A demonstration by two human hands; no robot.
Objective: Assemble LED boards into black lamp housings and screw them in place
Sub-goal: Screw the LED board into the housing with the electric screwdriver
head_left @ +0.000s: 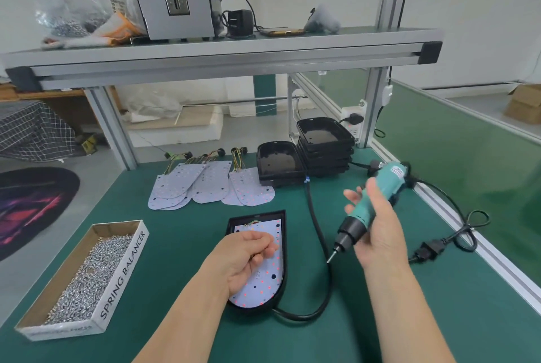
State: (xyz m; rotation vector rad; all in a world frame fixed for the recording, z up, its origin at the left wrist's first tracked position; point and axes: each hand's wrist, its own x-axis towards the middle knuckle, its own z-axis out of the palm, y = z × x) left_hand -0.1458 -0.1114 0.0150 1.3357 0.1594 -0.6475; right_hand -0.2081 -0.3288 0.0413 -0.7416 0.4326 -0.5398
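While the worktop (175, 245) carries stacked empty housings (325, 143) at its far edge, loose boards (205, 184) fanned beside them and a box (123, 269) of screws (87, 275) by its left edge, one housing (232, 225) near the front edge already has a board (266, 277) seated, so I judge fastening barely begun and many sets left; the right hand (377, 234) grips the driver (377, 196), its tip clear of the board, and the left hand (248, 257) rests curled on the board, whether holding a screw I cannot tell
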